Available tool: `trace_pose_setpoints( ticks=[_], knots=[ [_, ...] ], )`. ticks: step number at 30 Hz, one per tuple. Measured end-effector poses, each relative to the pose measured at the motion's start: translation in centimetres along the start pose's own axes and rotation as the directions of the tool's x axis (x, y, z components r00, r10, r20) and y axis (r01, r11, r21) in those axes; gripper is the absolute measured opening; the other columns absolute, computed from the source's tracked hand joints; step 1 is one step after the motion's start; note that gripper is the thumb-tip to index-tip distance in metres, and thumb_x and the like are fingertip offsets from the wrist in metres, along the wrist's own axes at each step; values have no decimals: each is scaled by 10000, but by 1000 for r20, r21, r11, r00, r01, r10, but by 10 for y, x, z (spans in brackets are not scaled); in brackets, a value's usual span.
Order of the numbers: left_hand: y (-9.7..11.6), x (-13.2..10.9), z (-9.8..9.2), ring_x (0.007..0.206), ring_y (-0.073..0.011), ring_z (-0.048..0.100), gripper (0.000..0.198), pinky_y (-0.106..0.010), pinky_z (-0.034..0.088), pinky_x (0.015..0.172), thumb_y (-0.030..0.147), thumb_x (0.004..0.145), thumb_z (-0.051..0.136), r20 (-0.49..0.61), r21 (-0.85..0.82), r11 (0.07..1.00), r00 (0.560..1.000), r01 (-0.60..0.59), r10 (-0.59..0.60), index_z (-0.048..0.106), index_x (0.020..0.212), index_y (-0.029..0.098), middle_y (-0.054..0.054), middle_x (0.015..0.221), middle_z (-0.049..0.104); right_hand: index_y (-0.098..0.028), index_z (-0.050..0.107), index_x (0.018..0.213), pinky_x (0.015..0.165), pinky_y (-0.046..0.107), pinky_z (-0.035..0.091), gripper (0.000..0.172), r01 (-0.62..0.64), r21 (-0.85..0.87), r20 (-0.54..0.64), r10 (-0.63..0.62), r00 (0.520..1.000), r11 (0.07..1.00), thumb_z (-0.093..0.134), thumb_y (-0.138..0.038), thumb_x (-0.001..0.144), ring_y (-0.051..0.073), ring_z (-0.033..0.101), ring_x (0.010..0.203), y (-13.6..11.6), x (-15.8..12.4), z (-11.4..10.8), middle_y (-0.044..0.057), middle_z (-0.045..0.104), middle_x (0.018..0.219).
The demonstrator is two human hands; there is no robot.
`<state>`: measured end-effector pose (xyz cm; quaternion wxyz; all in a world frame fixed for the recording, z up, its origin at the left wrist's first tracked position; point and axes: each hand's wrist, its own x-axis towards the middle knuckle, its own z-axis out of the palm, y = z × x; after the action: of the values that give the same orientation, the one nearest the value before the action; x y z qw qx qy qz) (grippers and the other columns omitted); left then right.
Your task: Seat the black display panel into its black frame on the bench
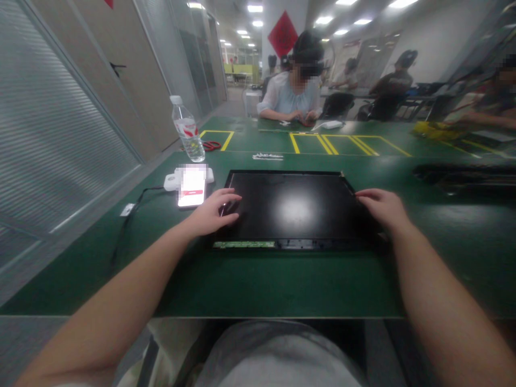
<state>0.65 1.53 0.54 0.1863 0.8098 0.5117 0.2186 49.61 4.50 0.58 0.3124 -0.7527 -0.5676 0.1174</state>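
Observation:
A black flat display panel lies face up in front of me, with a strip of green circuit board along its near edge. My left hand is at the panel's left edge, thumb and fingers apart, fingertips reaching over the border. At the opposite side, my right hand has its fingers pressed together on the panel's right edge, near the far corner. The underside of that hand is hidden, so its thumb's exact place cannot be made out.
On the green table, a lit phone lies beside a white adapter and cable to the left. Behind stand a water bottle and red scissors. Small white pieces lie beyond the panel. A person sits opposite; dark parts lie right.

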Motion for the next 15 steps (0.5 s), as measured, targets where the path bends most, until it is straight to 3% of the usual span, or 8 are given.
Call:
trace_pose_setpoints(
  ticks=[4,8,15],
  knots=[
    [-5,3,2,1467,-410,484,662,-586,370,1227,513,879,631,-102,139,984,990,113,-99,611,1424,137,-219,1577,522,-238,818,892,878,439,572,236,-96,37,-45,98,994,995,659,-294,728,295,720,876,5,3,-1,82,786,882],
    [-7,5,4,1367,-420,580,694,-580,426,1179,501,888,625,-75,146,968,978,205,-196,564,1470,129,-221,1466,635,-231,810,902,904,461,565,253,-106,43,-33,107,994,993,663,-290,705,303,718,892,11,8,2,86,784,893],
    [-9,7,4,1407,-393,581,548,-538,409,1218,335,898,578,-59,53,978,978,203,-200,633,1423,187,-157,1472,677,-217,807,979,908,462,572,301,-141,-5,19,141,990,990,669,-320,732,306,724,913,14,12,6,103,785,968]
  ],
)
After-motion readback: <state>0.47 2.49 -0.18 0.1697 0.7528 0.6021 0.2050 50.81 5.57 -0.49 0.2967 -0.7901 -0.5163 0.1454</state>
